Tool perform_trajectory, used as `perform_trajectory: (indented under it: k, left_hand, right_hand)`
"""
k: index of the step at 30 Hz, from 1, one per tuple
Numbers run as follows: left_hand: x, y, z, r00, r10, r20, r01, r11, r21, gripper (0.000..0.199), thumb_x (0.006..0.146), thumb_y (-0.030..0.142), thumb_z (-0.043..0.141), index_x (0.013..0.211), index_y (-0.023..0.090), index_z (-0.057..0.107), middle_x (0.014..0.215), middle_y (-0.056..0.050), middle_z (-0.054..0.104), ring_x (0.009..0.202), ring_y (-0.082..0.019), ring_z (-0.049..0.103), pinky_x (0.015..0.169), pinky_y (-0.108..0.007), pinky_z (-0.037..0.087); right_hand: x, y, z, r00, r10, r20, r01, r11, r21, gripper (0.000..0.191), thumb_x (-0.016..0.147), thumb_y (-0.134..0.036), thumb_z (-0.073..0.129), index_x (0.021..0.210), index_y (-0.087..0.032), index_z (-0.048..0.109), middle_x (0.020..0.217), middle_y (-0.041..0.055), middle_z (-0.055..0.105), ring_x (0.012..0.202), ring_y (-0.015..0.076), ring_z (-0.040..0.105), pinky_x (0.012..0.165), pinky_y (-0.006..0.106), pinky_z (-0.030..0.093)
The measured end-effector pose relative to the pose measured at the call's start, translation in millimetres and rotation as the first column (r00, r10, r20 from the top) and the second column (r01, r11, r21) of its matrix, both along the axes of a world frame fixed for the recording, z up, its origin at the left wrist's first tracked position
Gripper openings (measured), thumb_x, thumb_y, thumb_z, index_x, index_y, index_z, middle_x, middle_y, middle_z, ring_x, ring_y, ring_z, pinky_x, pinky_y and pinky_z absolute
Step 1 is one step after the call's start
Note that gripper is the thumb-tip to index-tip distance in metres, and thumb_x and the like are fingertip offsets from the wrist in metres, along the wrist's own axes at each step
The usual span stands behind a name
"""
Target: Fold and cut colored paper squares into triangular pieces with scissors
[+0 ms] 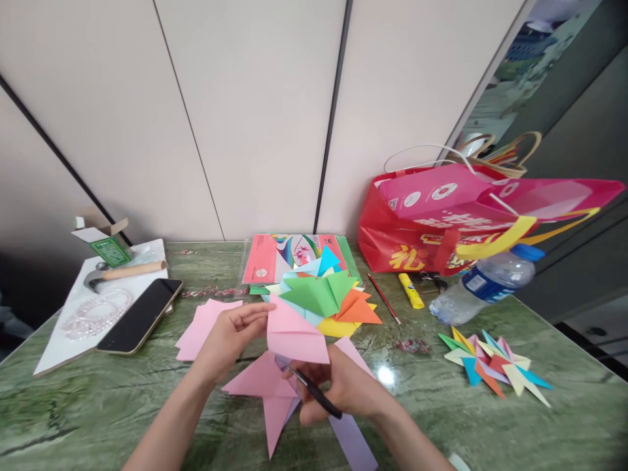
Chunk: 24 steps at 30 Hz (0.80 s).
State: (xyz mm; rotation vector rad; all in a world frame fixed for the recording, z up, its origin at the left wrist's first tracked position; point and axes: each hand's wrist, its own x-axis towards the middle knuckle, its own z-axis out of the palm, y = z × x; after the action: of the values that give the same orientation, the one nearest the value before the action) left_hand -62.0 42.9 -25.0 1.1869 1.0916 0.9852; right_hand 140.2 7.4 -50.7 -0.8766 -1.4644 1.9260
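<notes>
My left hand [234, 333] pinches the left edge of a creased pink sheet of paper [298, 337], held above the table. Behind that sheet's lower edge, my right hand [338, 386] is closed around a slim black-handled tool [318, 394] that looks like scissors; its tip is partly hidden. Under both hands lies a pink pointed paper piece [269, 386] with purple paper partly covered by it. A purple paper strip [353, 443] lies below my right wrist. Left of my left hand is a stack of pink paper [203, 324].
Folded coloured papers [318, 292] lie on a paper pack [267, 258] at the back. To the right are a pencil [384, 298], a glue stick [411, 290], a water bottle [483, 288], paper stars [495, 366] and a red bag [392, 242]. Leftward lie a phone [141, 316] and a hammer [127, 271].
</notes>
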Motion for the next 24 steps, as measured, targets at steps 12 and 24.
perform_trajectory:
  k: [12, 24]
  left_hand:
    - [18, -21, -0.6, 0.965, 0.181, -0.19, -0.061, 0.859, 0.509, 0.038, 0.081, 0.022, 0.058, 0.118, 0.024, 0.056, 0.123, -0.004, 0.06, 0.111, -0.018, 0.055, 0.095, -0.028, 0.043]
    - [0, -17, 32.3, 0.972, -0.101, -0.211, 0.146, 0.967, 0.21, 0.02, 0.082, 0.028, 0.055, 0.096, 0.019, 0.066, 0.102, -0.008, 0.069, 0.089, -0.022, 0.065, 0.077, -0.031, 0.05]
  right_hand:
    - [-9, 6, -5.3, 0.684, -0.568, -0.457, 0.569, 0.808, -0.153, 0.04, 0.06, -0.031, 0.077, 0.092, -0.021, 0.056, 0.085, 0.0016, 0.066, 0.078, 0.0178, 0.06, 0.073, 0.029, 0.046]
    - [-6, 9, -5.7, 0.832, -0.501, -0.241, 0.518, 0.856, 0.009, 0.036, 0.054, -0.027, 0.08, 0.083, -0.015, 0.063, 0.068, -0.0013, 0.063, 0.058, 0.0115, 0.052, 0.052, 0.02, 0.041]
